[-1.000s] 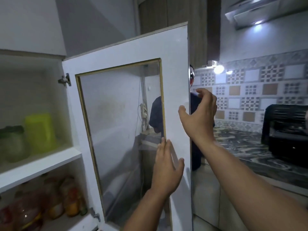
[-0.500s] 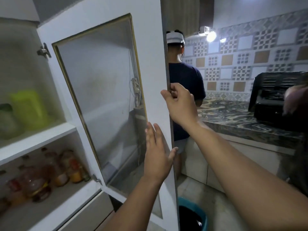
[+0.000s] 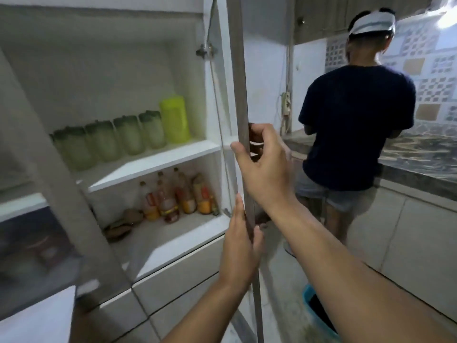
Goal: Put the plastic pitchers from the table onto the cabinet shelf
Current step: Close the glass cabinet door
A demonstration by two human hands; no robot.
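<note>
Several pale green plastic pitchers (image 3: 116,142) with dark lids stand in a row on the upper cabinet shelf (image 3: 158,162). A bright yellow-green pitcher (image 3: 174,118) stands at the row's right end. The cabinet door (image 3: 238,82) is swung out and I see it edge-on. My right hand (image 3: 264,167) is closed around that edge at mid height. Lower down, my left hand (image 3: 241,243) lies flat against the door's inner face, fingers straight, thumb at the edge. Neither hand holds a pitcher.
Sauce bottles (image 3: 178,194) and brown packets sit on the lower shelf. A second glass door (image 3: 37,231) hangs open at the near left. A person in a dark T-shirt (image 3: 356,125) stands at the marbled counter (image 3: 420,157). A blue bucket (image 3: 319,310) is on the floor.
The door has swung from showing its glass face to edge-on, and the view has turned left onto the shelves. Both hands stayed on the door.
</note>
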